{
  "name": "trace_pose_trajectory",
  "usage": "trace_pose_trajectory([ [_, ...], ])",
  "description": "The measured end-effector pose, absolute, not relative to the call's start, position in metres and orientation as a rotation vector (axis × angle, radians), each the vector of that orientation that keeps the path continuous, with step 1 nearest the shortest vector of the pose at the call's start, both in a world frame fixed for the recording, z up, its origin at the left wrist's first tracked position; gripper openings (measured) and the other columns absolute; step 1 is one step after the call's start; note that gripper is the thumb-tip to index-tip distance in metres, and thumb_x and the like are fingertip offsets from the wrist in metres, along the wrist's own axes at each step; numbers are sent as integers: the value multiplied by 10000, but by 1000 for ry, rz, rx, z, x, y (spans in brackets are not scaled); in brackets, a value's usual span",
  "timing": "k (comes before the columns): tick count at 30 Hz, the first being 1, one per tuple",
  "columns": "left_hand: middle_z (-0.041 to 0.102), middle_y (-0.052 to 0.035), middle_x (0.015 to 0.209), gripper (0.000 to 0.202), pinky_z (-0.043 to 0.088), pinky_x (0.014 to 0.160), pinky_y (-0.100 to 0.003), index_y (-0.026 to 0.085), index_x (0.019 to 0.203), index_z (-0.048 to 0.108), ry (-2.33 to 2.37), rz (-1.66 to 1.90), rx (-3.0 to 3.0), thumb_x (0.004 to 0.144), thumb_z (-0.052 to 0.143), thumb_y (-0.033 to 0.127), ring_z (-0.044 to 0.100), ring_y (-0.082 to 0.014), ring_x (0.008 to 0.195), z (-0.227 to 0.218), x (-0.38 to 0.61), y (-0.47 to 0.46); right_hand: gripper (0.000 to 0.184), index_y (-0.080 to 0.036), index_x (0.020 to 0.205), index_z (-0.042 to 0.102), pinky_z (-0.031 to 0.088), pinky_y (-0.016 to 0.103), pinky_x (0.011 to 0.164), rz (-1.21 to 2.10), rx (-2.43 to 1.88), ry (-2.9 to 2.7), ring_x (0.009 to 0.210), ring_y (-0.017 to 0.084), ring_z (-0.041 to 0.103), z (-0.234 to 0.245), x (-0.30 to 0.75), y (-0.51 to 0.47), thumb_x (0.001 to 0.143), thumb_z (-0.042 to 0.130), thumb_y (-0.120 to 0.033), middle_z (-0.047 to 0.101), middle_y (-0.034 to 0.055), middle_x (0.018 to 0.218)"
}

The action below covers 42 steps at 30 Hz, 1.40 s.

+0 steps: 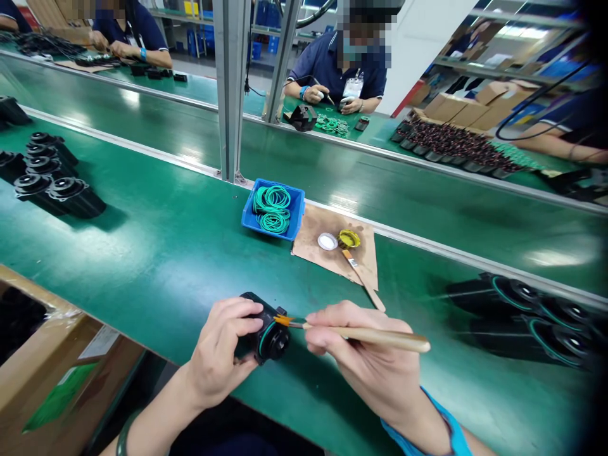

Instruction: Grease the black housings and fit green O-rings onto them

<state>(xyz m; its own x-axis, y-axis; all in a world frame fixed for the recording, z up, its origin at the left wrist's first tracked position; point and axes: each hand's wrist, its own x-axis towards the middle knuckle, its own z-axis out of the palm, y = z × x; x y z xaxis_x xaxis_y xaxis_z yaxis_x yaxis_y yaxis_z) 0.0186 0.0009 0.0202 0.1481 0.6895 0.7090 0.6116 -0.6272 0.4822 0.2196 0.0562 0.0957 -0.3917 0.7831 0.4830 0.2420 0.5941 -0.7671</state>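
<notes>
My left hand [221,351] is wrapped round a black cylindrical housing [277,344], which lies tilted just above or on the green bench. A green sealing ring circles the housing near its front end. In my right hand [368,354] is a paintbrush [375,337], pinched near its metal collar. Its orange bristles touch the housing at the ring. Beyond my hands, a second brush [363,278] rests on a stained cardboard sheet [308,247], beside a yellow-rimmed pot [349,239] and a round white lid or dish [327,241].
A blue bin [273,235] of green rings stands at the bench's far rail. Black housings with rings [527,329] lie at right; more housings [71,193] are at left. A metal post [230,95] rises behind the bin. Co-workers sit across the line; a cardboard box [61,354] is lower left.
</notes>
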Motion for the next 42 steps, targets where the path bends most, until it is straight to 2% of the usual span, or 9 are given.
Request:
trace_pose_trajectory([
  [5, 725, -148, 1057, 312, 606, 861, -436, 187, 1147, 563, 1331, 1503, 2307, 860, 663, 119, 702, -276, 1028, 18, 19, 0, 271, -224, 782, 687, 529, 236, 483, 633, -780, -2054, 497, 149, 690, 99, 223, 52, 976, 643, -407, 737, 2, 634],
  [9, 717, -157, 1065, 336, 592, 892, -434, 166, 1140, 566, 1340, 1513, 2300, 832, 673, 87, 689, -277, 1048, 16, 19, 0, 221, -219, 803, 661, 519, 239, 502, 617, -750, -2075, 531, 153, 693, 98, 225, 52, 984, 645, -346, 731, 7, 655],
  [15, 715, -162, 1077, 317, 582, 907, -428, 151, 1134, 573, 1318, 1511, 2316, 838, 649, 67, 679, -273, 1065, 16, 19, 0, 215, -215, 840, 654, 517, 237, 527, 654, -710, -2095, 530, 132, 655, 93, 222, 52, 1005, 610, -346, 717, 7, 677],
  [21, 723, -149, 1093, 283, 573, 906, -442, 176, 1168, 578, 1345, 1488, 2311, 893, 641, 155, 680, -279, 1062, 15, 22, 0, 216, -204, 885, 655, 521, 244, 537, 727, -645, -2121, 552, 136, 641, 89, 221, 48, 1013, 589, -366, 699, 13, 686],
  [25, 706, -144, 1110, 302, 564, 914, -445, 188, 1197, 559, 1379, 1461, 2290, 907, 645, 184, 667, -275, 1063, 15, 24, 1, 176, -182, 957, 636, 516, 250, 545, 674, -508, -2189, 567, 141, 626, 88, 220, 48, 1037, 549, -312, 686, 27, 687],
  [28, 692, -151, 1131, 344, 559, 916, -445, 180, 1215, 547, 1397, 1434, 2265, 897, 674, 203, 658, -278, 1066, 16, 25, 1, 217, -158, 927, 621, 491, 267, 540, 595, -411, -2274, 564, 153, 599, 87, 219, 46, 1057, 493, -275, 657, 39, 653],
  [34, 688, -147, 1092, 370, 566, 877, -433, 169, 1180, 545, 1441, 1469, 2214, 862, 723, 235, 661, -273, 1019, 20, 25, 6, 387, -152, 756, 632, 407, 300, 510, 371, -299, -2436, 501, 160, 504, 84, 215, 40, 1061, 395, -181, 588, 34, 562],
  [37, 689, -131, 1076, 386, 574, 859, -401, 179, 1155, 547, 1467, 1481, 2176, 827, 750, 193, 668, -260, 1000, 24, 23, 7, 450, -153, 694, 623, 384, 306, 503, 314, -270, -2489, 486, 157, 472, 85, 215, 42, 1058, 358, -156, 559, 30, 545],
  [42, 678, -124, 1083, 391, 569, 862, -379, 175, 1149, 544, 1422, 1459, 2138, 819, 754, 183, 657, -253, 1014, 24, 24, 4, 449, -142, 773, 626, 433, 298, 529, 433, -234, -2408, 525, 154, 507, 85, 215, 49, 1093, 323, -228, 607, 40, 597],
])
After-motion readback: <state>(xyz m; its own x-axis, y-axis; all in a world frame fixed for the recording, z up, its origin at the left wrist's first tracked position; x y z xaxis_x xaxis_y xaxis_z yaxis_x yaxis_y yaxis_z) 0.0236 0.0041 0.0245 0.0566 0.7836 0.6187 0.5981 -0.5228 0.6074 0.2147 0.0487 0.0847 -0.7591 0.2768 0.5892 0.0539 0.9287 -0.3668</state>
